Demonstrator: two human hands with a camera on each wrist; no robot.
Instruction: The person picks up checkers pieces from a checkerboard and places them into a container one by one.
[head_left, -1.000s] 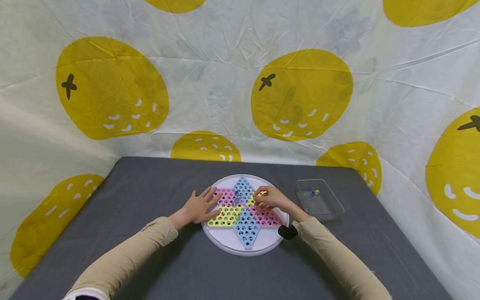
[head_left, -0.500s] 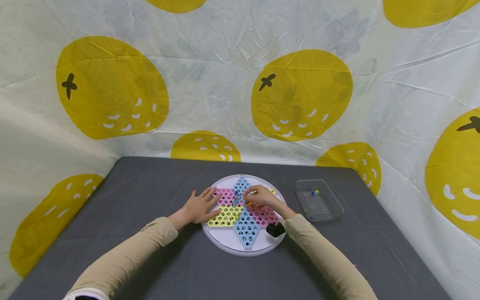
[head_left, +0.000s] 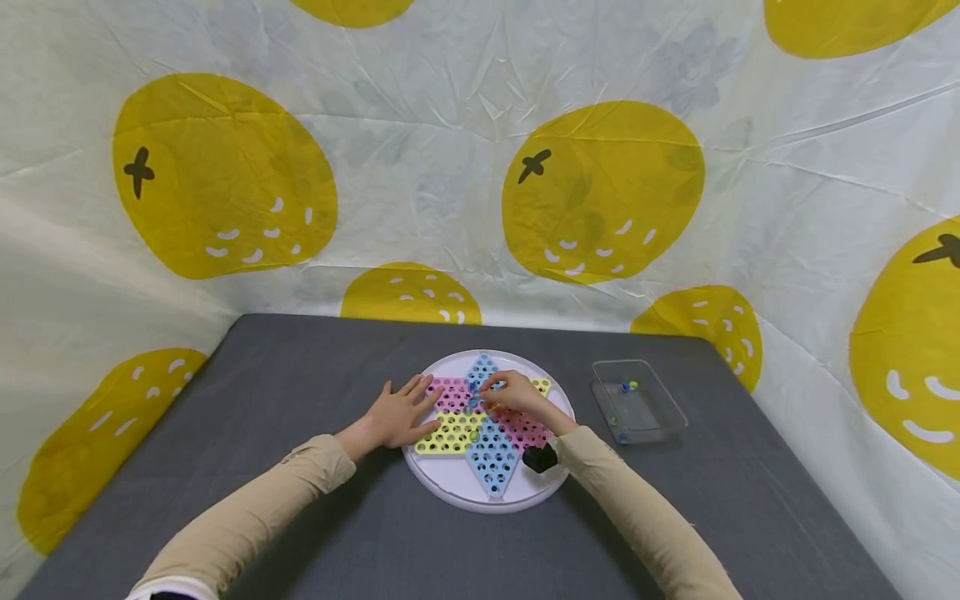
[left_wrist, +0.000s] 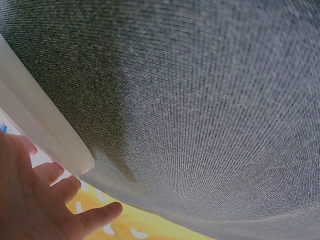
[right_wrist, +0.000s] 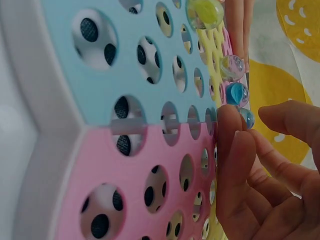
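Observation:
A round Chinese checkers board (head_left: 442,483) with a pink, yellow and blue star lies on the table. My left hand (head_left: 393,415) rests with fingers spread on its left edge. Over the middle of the star, my right hand (head_left: 519,393) is bent down with thumb and finger in a pinch. In the right wrist view, a blue marble (right_wrist: 247,119) shows at these fingertips, partly hidden by them. Beside it sit another blue marble (right_wrist: 236,93), a clear marble (right_wrist: 232,66) and a yellow-green marble (right_wrist: 206,13) on the board.
To the right of the board stands a clear plastic box (head_left: 669,404) with several marbles (head_left: 628,386) in it. A dark grey cloth (head_left: 337,533) covers the table. Behind hangs a white curtain (head_left: 420,183) printed with large yellow fruit.
My right hand has moved left from the yellow point at the far right of the star to its middle, with fingers still bent. The left hand has stayed in place.

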